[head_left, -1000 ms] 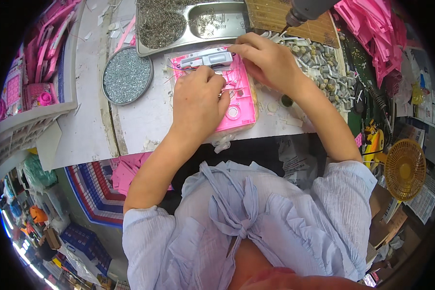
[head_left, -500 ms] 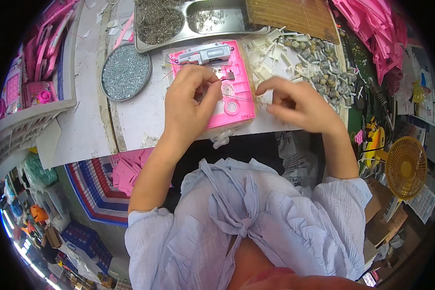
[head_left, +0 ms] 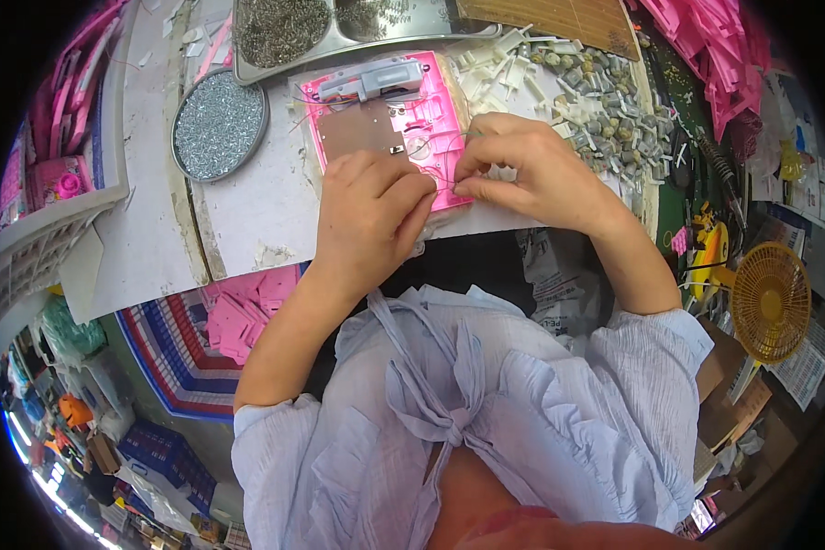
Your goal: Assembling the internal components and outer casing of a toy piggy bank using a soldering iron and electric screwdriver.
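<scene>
A pink plastic housing (head_left: 403,119) lies open on the white worktop, with a brown circuit board (head_left: 357,133) inside it and a grey part (head_left: 371,80) at its far end. My left hand (head_left: 367,215) rests on the housing's near edge, fingers curled down on it. My right hand (head_left: 532,170) is beside it, thumb and forefinger pinched on a thin wire or small part at the housing's near right corner. What is pinched is too small to name.
A round tin of small screws (head_left: 218,126) sits to the left. A metal tray (head_left: 339,23) of small metal parts lies beyond the housing. A heap of small grey and white components (head_left: 605,101) spreads to the right. Pink plastic shells (head_left: 715,46) are stacked far right, and a yellow fan (head_left: 770,298) stands lower right.
My right hand came back from the far right of the housing to its near right corner and pinched there. My left hand slid toward the near edge, uncovering the circuit board.
</scene>
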`<state>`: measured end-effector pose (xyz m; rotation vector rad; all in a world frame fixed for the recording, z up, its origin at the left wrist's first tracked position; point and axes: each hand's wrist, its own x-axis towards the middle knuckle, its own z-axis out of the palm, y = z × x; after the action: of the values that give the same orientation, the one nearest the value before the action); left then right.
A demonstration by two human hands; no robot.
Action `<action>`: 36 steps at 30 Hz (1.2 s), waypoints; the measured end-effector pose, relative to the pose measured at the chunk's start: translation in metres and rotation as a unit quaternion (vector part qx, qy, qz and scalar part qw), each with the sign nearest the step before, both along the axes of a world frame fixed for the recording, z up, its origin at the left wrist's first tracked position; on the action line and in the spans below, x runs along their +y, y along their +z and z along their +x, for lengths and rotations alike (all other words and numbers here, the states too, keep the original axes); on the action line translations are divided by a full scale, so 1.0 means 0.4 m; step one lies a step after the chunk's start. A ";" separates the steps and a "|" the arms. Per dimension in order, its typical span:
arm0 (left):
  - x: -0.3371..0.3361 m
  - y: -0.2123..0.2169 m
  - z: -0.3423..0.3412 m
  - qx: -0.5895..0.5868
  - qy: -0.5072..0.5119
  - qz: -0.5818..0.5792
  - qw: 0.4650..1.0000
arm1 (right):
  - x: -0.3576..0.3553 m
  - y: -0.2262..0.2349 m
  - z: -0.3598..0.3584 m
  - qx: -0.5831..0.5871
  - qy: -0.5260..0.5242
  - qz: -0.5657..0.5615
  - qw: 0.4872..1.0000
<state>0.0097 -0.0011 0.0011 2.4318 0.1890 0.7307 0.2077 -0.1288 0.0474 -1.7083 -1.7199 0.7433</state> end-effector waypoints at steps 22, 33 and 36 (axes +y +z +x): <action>0.009 -0.031 -0.032 0.008 -0.070 0.009 0.997 | 0.026 0.045 -0.085 -0.341 0.201 0.026 0.918; 0.016 -0.037 -0.049 0.013 -0.073 0.001 0.997 | 0.073 0.054 -0.100 -0.376 0.266 -0.063 0.885; 0.005 -0.035 -0.045 0.009 -0.079 0.012 0.997 | 0.016 0.016 -0.014 -0.273 0.176 0.001 0.946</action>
<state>-0.0083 0.0011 -0.0130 2.4435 -0.0062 0.6452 0.2020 -0.1222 0.0537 -1.7283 -2.4481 0.4280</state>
